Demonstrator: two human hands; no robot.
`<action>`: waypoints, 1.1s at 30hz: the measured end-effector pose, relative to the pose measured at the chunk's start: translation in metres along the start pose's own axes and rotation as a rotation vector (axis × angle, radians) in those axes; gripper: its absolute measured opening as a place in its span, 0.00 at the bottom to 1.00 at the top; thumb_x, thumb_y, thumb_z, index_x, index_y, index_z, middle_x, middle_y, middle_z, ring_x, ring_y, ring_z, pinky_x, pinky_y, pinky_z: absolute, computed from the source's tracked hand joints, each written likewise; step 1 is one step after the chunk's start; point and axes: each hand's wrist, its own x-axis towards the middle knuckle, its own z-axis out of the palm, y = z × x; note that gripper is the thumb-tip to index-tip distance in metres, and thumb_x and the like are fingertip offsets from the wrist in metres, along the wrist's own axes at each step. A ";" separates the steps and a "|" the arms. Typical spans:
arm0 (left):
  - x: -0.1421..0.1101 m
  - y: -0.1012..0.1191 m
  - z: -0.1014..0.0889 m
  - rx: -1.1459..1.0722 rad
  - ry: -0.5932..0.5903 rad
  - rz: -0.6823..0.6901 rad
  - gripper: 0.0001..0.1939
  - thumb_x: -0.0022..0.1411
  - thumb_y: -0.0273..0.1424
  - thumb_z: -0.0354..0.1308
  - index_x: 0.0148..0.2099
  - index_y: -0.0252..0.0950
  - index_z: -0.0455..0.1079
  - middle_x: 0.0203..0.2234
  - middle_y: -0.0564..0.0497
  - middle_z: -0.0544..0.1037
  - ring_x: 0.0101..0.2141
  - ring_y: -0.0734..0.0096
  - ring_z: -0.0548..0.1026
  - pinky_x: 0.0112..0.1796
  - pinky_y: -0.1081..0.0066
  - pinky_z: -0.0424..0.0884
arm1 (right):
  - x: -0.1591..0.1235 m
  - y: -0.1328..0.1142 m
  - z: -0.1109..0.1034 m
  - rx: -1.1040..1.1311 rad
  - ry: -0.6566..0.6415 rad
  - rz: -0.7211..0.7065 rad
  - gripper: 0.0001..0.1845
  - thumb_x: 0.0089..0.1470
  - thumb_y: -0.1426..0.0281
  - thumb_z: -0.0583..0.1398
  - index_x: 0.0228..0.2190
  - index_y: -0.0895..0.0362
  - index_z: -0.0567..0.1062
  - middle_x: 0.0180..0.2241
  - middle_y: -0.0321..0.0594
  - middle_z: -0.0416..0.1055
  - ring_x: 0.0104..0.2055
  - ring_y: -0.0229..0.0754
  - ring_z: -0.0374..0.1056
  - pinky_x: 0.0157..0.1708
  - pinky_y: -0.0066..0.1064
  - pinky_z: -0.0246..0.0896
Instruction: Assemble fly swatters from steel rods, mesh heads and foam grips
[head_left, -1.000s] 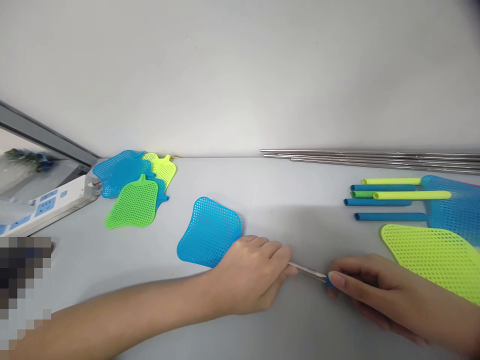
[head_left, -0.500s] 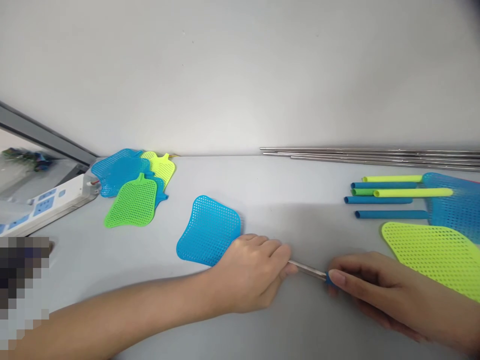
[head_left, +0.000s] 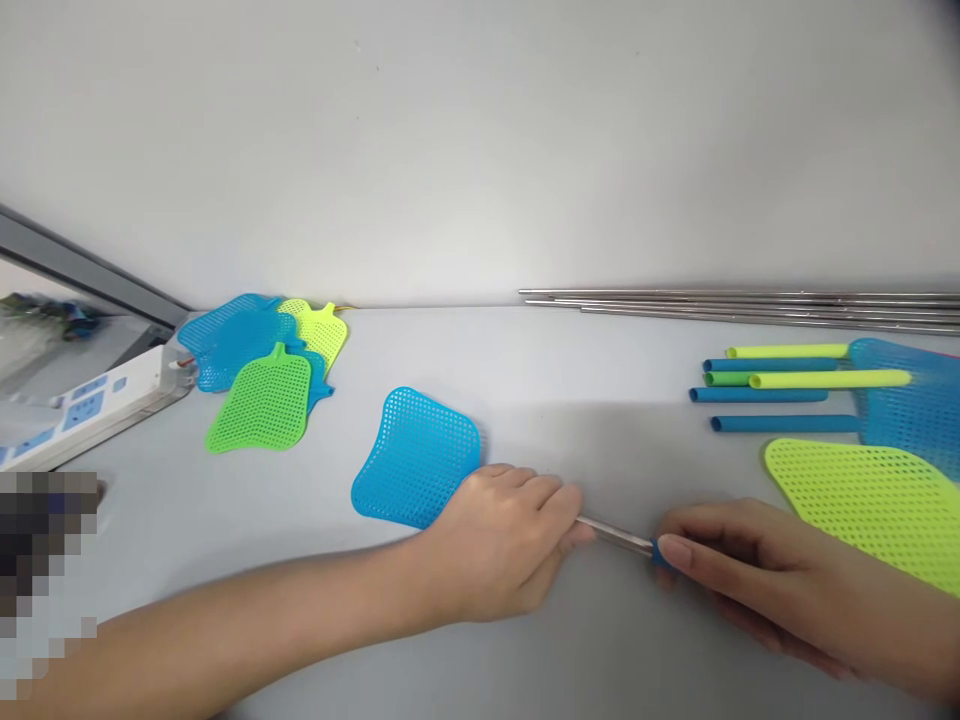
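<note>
A blue fly swatter head [head_left: 418, 458] lies in the middle of the table, its neck hidden under my left hand [head_left: 510, 540]. The fingers of that hand are closed round the fly swatter's metal rod [head_left: 615, 535], which shows between my two hands. To the right, my right hand [head_left: 757, 575] pinches a blue handle tube at the rod's far end. Only a small bit of this blue tube [head_left: 660, 552] shows by the thumb; the rest is covered by the palm and fingers.
Several fly swatter heads, including a green one [head_left: 262, 398], are piled at the left beside a white power strip [head_left: 90, 405]. Loose handle tubes [head_left: 784, 424] lie at the right, near a yellow head [head_left: 855, 490]. Thin metal rods [head_left: 712, 300] run along the wall.
</note>
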 end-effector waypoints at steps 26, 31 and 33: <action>0.000 -0.001 0.001 -0.005 0.016 0.007 0.13 0.65 0.33 0.40 0.30 0.36 0.60 0.21 0.54 0.68 0.20 0.71 0.64 0.21 0.69 0.59 | -0.001 -0.001 -0.003 -0.046 -0.036 -0.020 0.20 0.53 0.52 0.52 0.26 0.58 0.65 0.17 0.30 0.56 0.13 0.26 0.49 0.12 0.18 0.44; -0.001 -0.001 0.002 -0.002 0.017 0.005 0.13 0.65 0.33 0.40 0.30 0.36 0.60 0.21 0.55 0.68 0.20 0.71 0.64 0.21 0.69 0.59 | -0.002 0.002 -0.004 -0.044 -0.039 -0.005 0.20 0.53 0.52 0.51 0.27 0.57 0.67 0.17 0.30 0.56 0.13 0.25 0.49 0.12 0.17 0.45; -0.001 -0.001 0.002 -0.003 0.020 0.004 0.13 0.65 0.33 0.40 0.30 0.35 0.60 0.20 0.55 0.68 0.20 0.71 0.64 0.21 0.69 0.59 | -0.001 0.003 -0.004 -0.043 -0.037 -0.005 0.21 0.53 0.52 0.52 0.27 0.57 0.67 0.17 0.30 0.56 0.13 0.25 0.49 0.12 0.17 0.45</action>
